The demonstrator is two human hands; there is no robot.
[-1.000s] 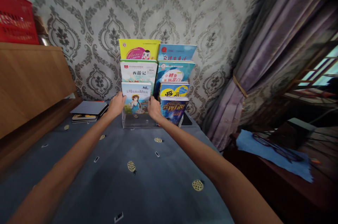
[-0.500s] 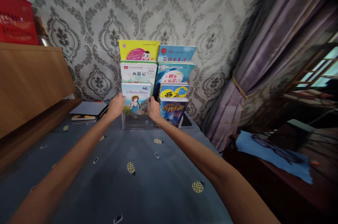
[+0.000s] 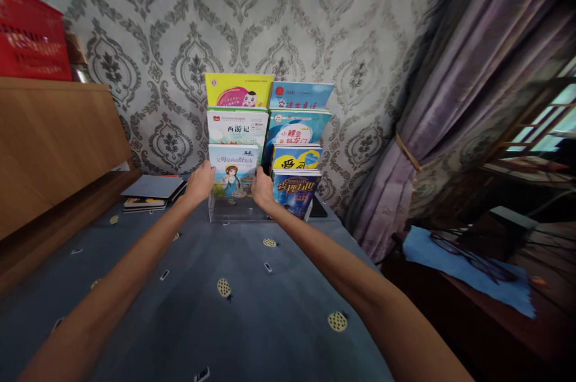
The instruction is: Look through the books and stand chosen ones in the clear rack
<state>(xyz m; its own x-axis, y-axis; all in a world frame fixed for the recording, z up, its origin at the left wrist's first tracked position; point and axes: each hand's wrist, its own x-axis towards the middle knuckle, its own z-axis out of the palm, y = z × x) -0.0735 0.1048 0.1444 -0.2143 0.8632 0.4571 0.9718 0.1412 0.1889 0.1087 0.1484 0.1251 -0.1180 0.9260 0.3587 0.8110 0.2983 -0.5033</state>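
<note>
Both of my hands grip a book (image 3: 234, 175) with a girl in a yellow hat on its cover. My left hand (image 3: 201, 181) is closed on its left edge and my right hand (image 3: 263, 187) on its right edge. The book stands upright in the front left of a clear tiered book stand (image 3: 234, 214). Behind it rise a white book (image 3: 236, 128) and a yellow book (image 3: 238, 91). On the right side of the stand are a dark blue book (image 3: 294, 193), a yellow-and-blue book (image 3: 297, 157), a teal book (image 3: 301, 127) and a light blue book (image 3: 301, 94).
The stand rests on a blue pineapple-print cloth (image 3: 189, 310) before a patterned wall. Several books (image 3: 150, 190) lie stacked at left, beside a wooden headboard (image 3: 58, 142) carrying a red basket (image 3: 33, 40). At right hang purple curtains (image 3: 400, 184); glasses (image 3: 472, 256) lie on a blue cloth.
The view has shifted slightly, so everything sits a little lower in the picture. The book between my hands looks a touch lower; both hands keep their grip on its edges.
</note>
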